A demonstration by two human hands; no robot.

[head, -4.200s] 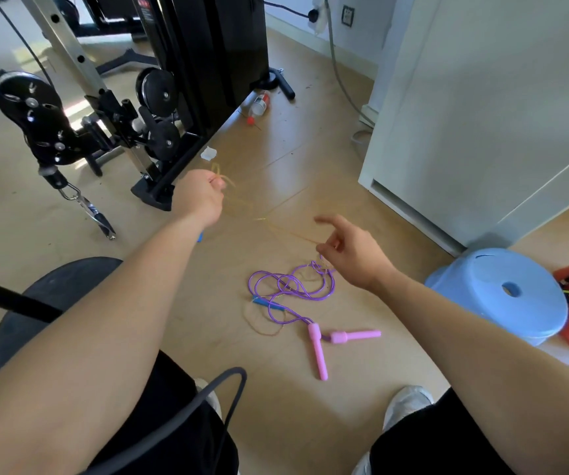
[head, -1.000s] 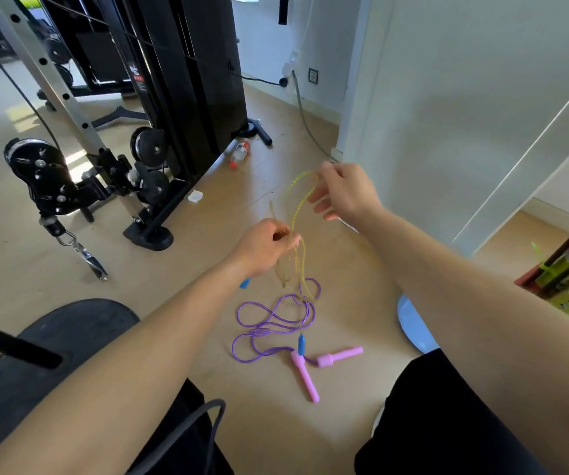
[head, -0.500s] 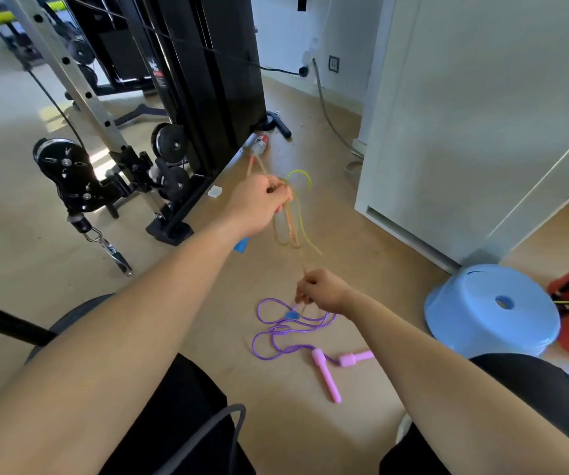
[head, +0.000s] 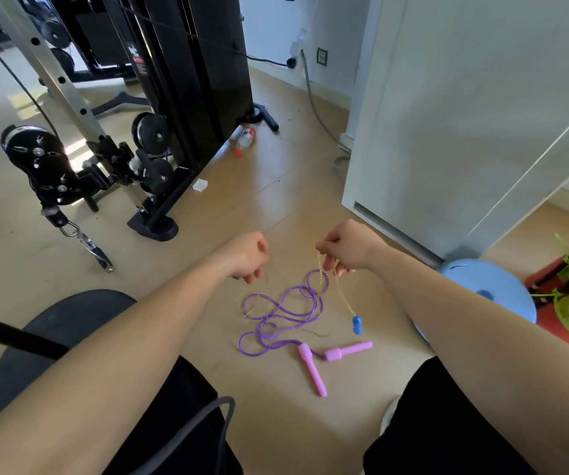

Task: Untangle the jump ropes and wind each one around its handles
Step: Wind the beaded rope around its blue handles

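Rope point(head: 343, 296), yellow, hangs pinched in right hand point(head: 344, 246) (left hand point(head: 247, 257): cannot tell).

Pinches a thin yellow rope point(head: 343, 296) in the right hand point(head: 348, 250), a blue handle point(head: 357, 324) hanging at its end. Curls the left hand point(head: 247, 257) nearby, hold unclear. Looks down on a purple rope point(head: 286, 313) looped loosely on the floor point(head: 276, 200), with two pink handles point(head: 312, 370).

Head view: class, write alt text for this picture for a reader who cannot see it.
A person's right hand pinches a thin yellow jump rope, its blue handle hanging below; the left hand is curled nearby. On the wooden floor between them lies a looped purple jump rope with two pink handles.
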